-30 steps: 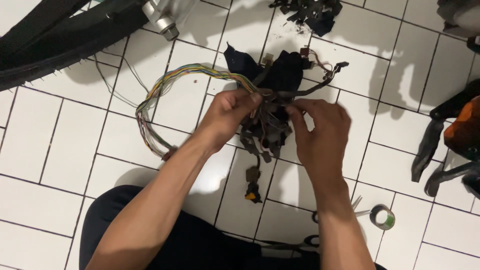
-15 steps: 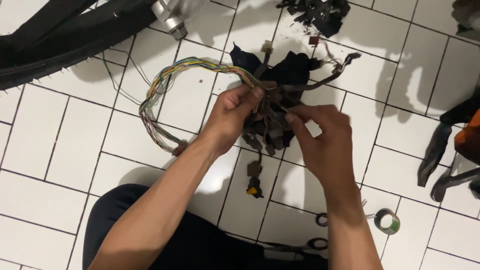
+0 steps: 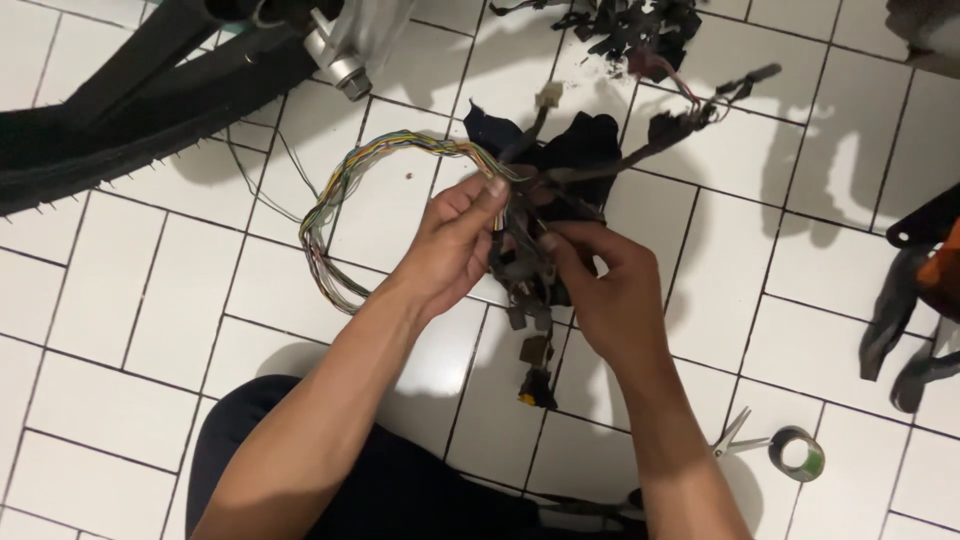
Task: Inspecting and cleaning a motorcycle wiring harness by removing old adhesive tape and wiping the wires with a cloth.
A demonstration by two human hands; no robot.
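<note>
My left hand (image 3: 450, 240) and right hand (image 3: 610, 295) both pinch the wire harness (image 3: 530, 250) above the floor (image 3: 150, 330), so its connectors (image 3: 535, 350) hang free.

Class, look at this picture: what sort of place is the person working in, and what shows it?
Probably a home motorcycle repair spot on a white tiled floor: a black knobbly tyre, a multicoloured wiring harness in both hands, scissors and a tape roll.

The black rubber tyre (image 3: 120, 130) runs off the left edge. Silver scissors (image 3: 735, 435) lie half behind the right forearm. The tangled multicoloured wire harness (image 3: 530, 215) hides the fingers' grip points; connector details are too small.
</note>
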